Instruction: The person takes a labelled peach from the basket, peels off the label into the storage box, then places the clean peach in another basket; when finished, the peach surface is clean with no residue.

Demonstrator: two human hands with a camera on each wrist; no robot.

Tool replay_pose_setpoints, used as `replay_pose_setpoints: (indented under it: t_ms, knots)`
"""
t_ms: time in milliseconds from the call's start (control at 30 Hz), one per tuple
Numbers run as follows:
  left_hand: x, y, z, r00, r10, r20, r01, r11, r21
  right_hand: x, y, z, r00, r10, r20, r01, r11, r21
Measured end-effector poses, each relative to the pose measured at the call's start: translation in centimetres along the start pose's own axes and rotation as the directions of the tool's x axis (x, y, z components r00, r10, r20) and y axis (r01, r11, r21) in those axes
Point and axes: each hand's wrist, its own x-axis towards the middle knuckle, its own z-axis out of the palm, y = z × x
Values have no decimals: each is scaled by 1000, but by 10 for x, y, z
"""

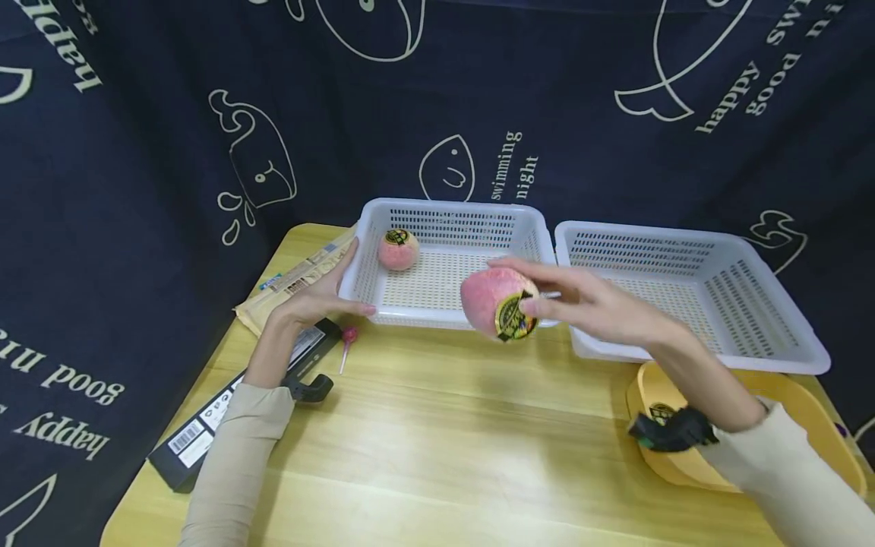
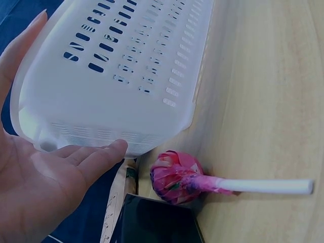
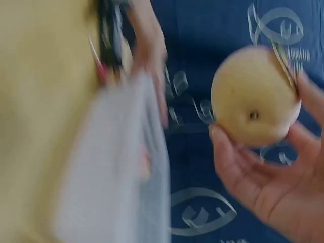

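Note:
My right hand (image 1: 591,304) pinches a pink and yellow peach (image 1: 481,296) between thumb and fingers, above the front rim of the left white basket (image 1: 417,315). A round black-and-gold sticker is on the fruit, and the right wrist view shows its pale yellow side. Inside the basket, at its left end, lies another peach (image 1: 398,254) with a similar sticker. My left hand (image 1: 314,300) rests against that end with straight, spread fingers, the thumb along the front corner. Near the thumb, a pink-wrapped lollipop (image 2: 174,177) lies on the table.
A second white basket (image 1: 697,353) stands to the right, with a yellow tub (image 1: 820,425) in front of it, partly behind my right forearm. On the left lie a long black box (image 1: 212,425) and a beige packet (image 1: 263,308). Dark printed cloth (image 1: 342,129) hangs behind the table.

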Motion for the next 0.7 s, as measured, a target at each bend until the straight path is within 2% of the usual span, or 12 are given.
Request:
replay_pose_setpoints:
  t_ms: [133,200,267,433,700]
  knots:
    - [1,0,-1,1000,5,3,-5,1000,18,-39,18,53,989,150,5,-150,984,98]
    - [1,1,1,1000,6,8,-6,1000,13,-51,34,75,971,237,-2,-236,966,110]
    - [-1,2,0,1000,3,2,-3,1000,7,-54,49,90,957,289,-1,-286,948,138]
    - [-2,3,0,1000,7,8,-7,1000,-8,-57,75,104,933,357,-43,-344,921,183]
    - [-2,1,1,1000,12,-5,-12,1000,5,-55,89,107,913,403,-59,-388,904,181]
